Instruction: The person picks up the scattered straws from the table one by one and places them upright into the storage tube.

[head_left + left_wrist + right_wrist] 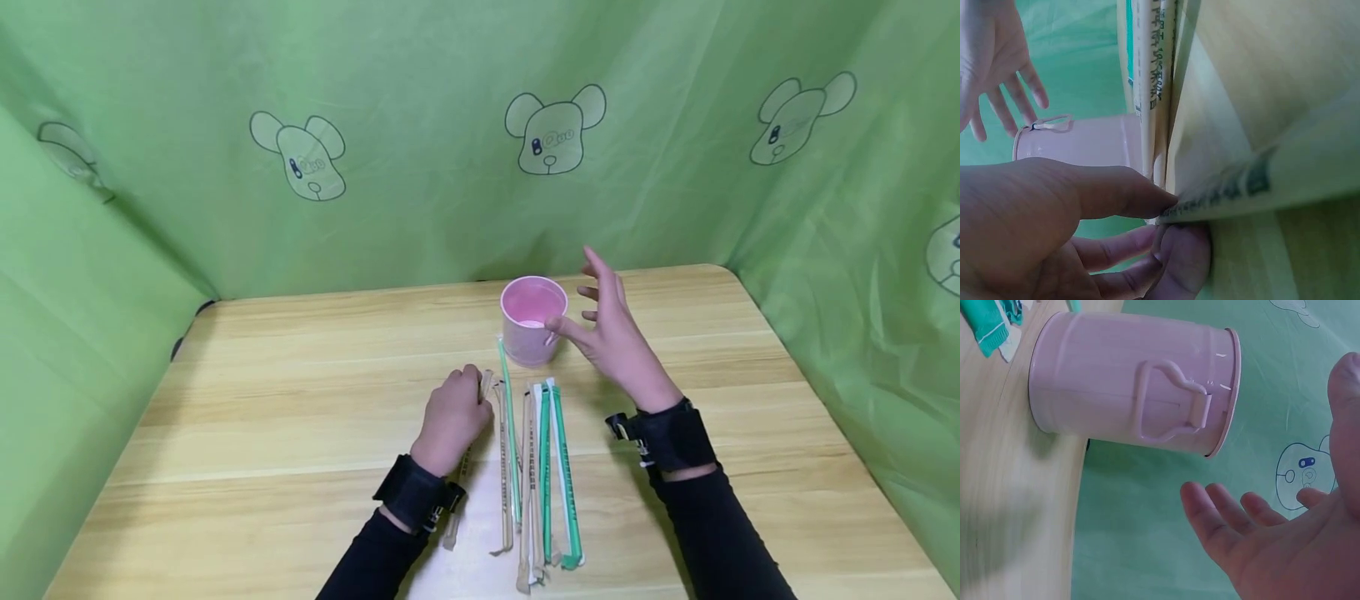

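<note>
My left hand (452,415) pinches a paper-wrapped straw (1229,187) between thumb and fingers near its far end. That straw's near end lies low beside my wrist in the head view. Beside the pink metal bucket (531,333), my right hand (618,337) is spread, thumb apart from the fingers. In the right wrist view the hand (1285,544) stands away from the bucket (1116,381), whose small side handle (1141,400) faces it. Several wrapped straws lie in a loose row between the hands, some in brown paper (504,475), some green (567,492).
A light wooden table (300,400) carries everything. Green cloth (420,150) with printed bear heads rises behind it and at both sides. The bucket stands upright near the table's back edge, just past the straws' far ends.
</note>
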`<action>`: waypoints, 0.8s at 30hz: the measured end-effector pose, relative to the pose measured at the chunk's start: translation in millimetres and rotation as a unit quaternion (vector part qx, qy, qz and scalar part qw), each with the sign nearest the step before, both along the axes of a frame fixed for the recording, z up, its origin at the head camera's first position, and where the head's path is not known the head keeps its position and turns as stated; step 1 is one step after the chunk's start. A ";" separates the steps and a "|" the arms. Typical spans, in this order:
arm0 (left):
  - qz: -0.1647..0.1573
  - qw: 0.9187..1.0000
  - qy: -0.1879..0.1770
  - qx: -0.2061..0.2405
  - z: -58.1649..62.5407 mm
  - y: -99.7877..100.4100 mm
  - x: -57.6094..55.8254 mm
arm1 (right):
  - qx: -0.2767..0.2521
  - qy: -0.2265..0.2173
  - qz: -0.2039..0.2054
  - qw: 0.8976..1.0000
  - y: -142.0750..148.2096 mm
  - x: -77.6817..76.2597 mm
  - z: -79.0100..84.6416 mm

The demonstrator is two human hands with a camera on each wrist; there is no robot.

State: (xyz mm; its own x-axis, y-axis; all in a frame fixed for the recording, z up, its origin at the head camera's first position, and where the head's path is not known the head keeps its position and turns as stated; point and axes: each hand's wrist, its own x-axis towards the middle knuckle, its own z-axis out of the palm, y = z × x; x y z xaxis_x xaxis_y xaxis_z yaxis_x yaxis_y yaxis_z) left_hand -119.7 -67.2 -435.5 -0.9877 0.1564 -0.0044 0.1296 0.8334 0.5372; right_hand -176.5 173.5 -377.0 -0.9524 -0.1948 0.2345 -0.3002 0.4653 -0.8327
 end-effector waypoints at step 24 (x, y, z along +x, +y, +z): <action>-0.003 0.978 0.031 0.207 51.0 -21.3 -5.8 | 0.069 -0.169 0.003 0.983 18.1 19.5 -36.5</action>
